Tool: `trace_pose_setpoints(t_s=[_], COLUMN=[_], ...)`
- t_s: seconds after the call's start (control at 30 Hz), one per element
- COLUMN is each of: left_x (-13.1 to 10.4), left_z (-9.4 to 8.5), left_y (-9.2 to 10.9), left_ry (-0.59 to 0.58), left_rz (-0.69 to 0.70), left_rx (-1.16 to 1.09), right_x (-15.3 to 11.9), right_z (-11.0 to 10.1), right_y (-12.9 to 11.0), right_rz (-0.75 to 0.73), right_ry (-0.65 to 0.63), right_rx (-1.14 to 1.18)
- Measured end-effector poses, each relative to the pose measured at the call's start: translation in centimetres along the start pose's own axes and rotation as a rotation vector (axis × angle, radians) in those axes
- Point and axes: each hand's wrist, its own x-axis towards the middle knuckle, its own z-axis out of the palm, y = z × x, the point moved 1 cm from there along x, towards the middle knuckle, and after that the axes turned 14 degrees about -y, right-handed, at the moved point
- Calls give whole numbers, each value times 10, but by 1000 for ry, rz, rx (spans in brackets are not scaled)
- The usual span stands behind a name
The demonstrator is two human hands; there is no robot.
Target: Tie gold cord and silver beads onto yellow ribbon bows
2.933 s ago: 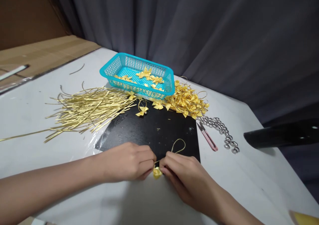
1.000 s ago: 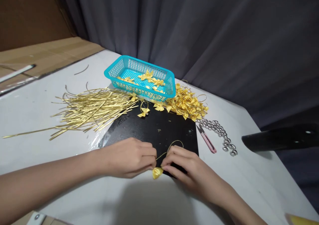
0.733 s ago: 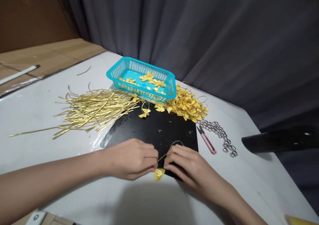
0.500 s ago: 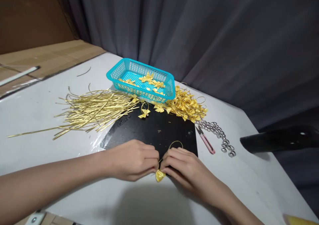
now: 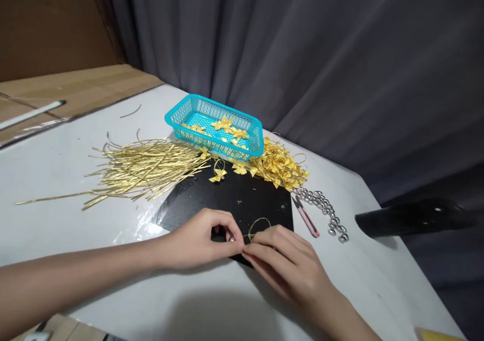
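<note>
My left hand [image 5: 212, 240] pinches thumb to finger at the front of the black mat [image 5: 227, 200], with a small silvery bell-like piece [image 5: 232, 239] showing inside its curled fingers. Against its fingertips, my right hand [image 5: 287, 260] is closed, and a thin gold cord loop [image 5: 260, 221] rises beside its fingers. The pinched ends of the cord are hidden between both hands, and the yellow bow seen earlier does not show. Near the back of the mat lies a yellow bow with a cord loop [image 5: 218, 175].
Behind the mat, a blue basket [image 5: 214, 147] holds yellow bows. Gold cords [image 5: 143, 167] spread at left, piled bows [image 5: 282, 164] at right. Pink-handled snips [image 5: 308, 220] lie near silver bells [image 5: 325, 205]. A black tube-like object [image 5: 401, 219] juts in at right.
My left fingers have arched and turned, exposing the silvery piece, while the yellow bow between the hands has gone out of sight. The view has shifted slightly.
</note>
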Motion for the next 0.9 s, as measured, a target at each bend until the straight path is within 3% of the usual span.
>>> trace_pose_setpoints(t_s=[0.17,0.43,0.73,0.83,0.9], left_x=[-1,0,4,4,5], left_z=[2,2,-6,-9,-11], left_y=[-1,0,-7,-7,-5], left_ry=[12,107,128,96,87], left_rz=[35,94,26,-10,-30], left_rx=[-124,-63,-141,-158,-180], right_x=[-3,-2,-5,-10,-20], right_z=[11,13,-22,-37,-47], right_y=[3,1,-16,-25,-25], right_rz=[-40,21,92,178,236], right_ry=[48,169,358,503,500], right_rx=[0,159,425,424,327])
